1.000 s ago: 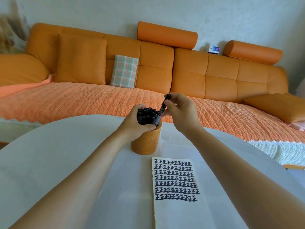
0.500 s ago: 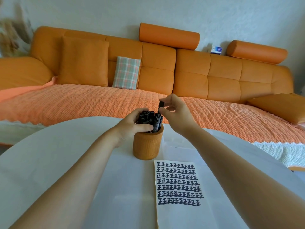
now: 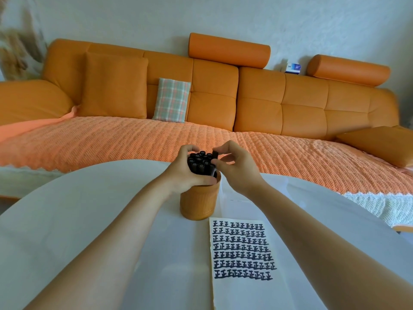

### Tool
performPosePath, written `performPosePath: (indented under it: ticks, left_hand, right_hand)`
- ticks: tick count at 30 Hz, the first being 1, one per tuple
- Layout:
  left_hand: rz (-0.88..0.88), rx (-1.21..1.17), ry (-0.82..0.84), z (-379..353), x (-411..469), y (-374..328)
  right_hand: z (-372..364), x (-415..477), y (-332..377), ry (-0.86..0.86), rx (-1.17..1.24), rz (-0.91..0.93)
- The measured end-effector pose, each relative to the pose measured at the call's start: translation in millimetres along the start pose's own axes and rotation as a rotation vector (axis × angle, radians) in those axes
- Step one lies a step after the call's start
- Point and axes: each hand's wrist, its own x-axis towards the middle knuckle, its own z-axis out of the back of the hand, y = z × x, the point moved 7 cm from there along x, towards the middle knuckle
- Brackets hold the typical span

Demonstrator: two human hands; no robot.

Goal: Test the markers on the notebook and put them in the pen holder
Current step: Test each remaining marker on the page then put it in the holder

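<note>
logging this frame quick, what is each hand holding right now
Left hand: closed round the bundle of markers in the pen holder.
Right hand: pinching one marker at the bundle's edge.

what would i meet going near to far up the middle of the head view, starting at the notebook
notebook → pen holder → markers, held by the left hand and right hand → orange throw → sofa back → bolster → wall

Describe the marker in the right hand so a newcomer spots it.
On the white round table stands a tan cylindrical pen holder packed with black markers. That marker is at the bundle's right edge, pinched by the right hand, poking above its neighbours.
</note>
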Motion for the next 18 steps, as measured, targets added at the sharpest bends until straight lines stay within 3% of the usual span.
performPosePath:
  ticks: [8, 13, 15, 18]
  left_hand:
    - [-0.106, -0.054, -0.141, 1, -2, -11]
    - [-0.108, -0.012, 0.036, -6, -4, -14]
    - [-0.086, -0.109, -0.023, 0, -5, -13]
    - [-0.091, 0.036, -0.118, 6, -12, -9]
  right_hand:
    - [-3, -9, -17, 0.018, 0.189, -0.071]
    - [-19, -22, -15, 0.189, 0.032, -0.043]
    - [-24, -26, -14, 0.211, -0.022, -0.050]
    - [-26, -29, -12, 0.205, -0.004, -0.076]
